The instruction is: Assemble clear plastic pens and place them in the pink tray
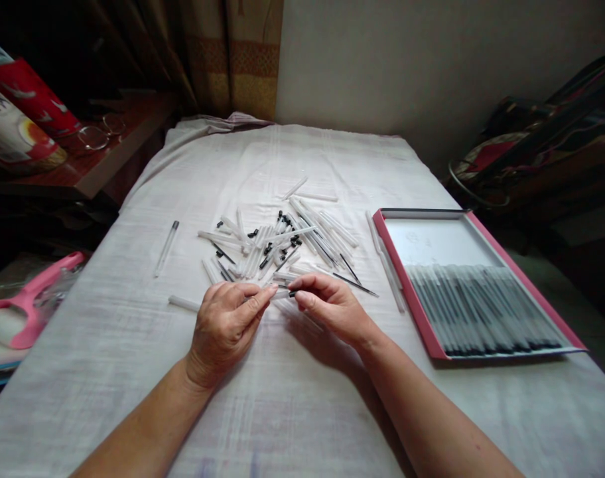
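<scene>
Pinched between thumb and fingers of my left hand (pixel 230 320) is a translucent pen barrel (pixel 280 295), mostly hidden by the hand. A short dark tip shows just above it; I cannot tell what it belongs to. My right hand (pixel 332 307) is closed on a small black pen plug (pixel 292 293), close to the barrel's end. Whether the two touch is unclear. Just beyond my hands lies a loose pile of clear pen barrels (pixel 263 249), dark ink refills (pixel 349 269) and black plugs (pixel 281 216).
At the right, a pink-edged box (pixel 426 318) holds a row of pens (pixel 481 312). One capped pen (pixel 167 249) lies apart at the left on the white cloth (pixel 108 345). Pink-handled scissors or a similar tool (pixel 28 299) and eyeglasses (pixel 94 137) are off to the left.
</scene>
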A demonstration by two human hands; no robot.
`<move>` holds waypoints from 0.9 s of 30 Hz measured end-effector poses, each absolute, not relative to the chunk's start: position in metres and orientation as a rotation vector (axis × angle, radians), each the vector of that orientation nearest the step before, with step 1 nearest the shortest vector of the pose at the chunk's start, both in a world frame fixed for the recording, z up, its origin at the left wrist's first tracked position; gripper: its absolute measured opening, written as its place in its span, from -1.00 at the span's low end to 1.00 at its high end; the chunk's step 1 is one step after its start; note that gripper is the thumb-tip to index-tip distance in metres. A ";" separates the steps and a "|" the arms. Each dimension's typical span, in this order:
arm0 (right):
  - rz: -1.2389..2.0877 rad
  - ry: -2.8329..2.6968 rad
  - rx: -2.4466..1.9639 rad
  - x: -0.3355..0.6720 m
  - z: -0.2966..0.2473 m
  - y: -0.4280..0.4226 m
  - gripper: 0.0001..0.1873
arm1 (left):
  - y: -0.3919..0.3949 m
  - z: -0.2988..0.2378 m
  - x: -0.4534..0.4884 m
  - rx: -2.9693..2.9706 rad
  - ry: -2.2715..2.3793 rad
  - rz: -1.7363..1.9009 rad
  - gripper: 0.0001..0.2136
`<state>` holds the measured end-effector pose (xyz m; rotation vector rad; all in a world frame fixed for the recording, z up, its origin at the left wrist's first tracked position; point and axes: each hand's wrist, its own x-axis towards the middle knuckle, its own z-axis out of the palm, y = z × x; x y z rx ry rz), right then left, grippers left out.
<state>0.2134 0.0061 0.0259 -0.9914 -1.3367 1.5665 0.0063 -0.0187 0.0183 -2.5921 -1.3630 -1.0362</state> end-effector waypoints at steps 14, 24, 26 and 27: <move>0.573 -1.920 -1.021 0.211 0.015 0.004 -0.83 | -0.018 0.017 0.009 -2.626 -1.316 -1.025 -0.72; 0.604 -1.967 -1.100 0.213 0.016 0.000 -0.87 | -0.018 0.015 0.008 -2.622 -1.325 -1.043 -0.72; 0.632 -1.950 -1.067 0.213 0.015 0.000 -0.86 | -0.017 0.014 0.007 -2.617 -1.332 -1.048 -0.72; 0.622 -1.954 -1.047 0.213 0.015 0.000 -0.88 | -0.017 0.014 0.007 -2.617 -1.334 -1.048 -0.72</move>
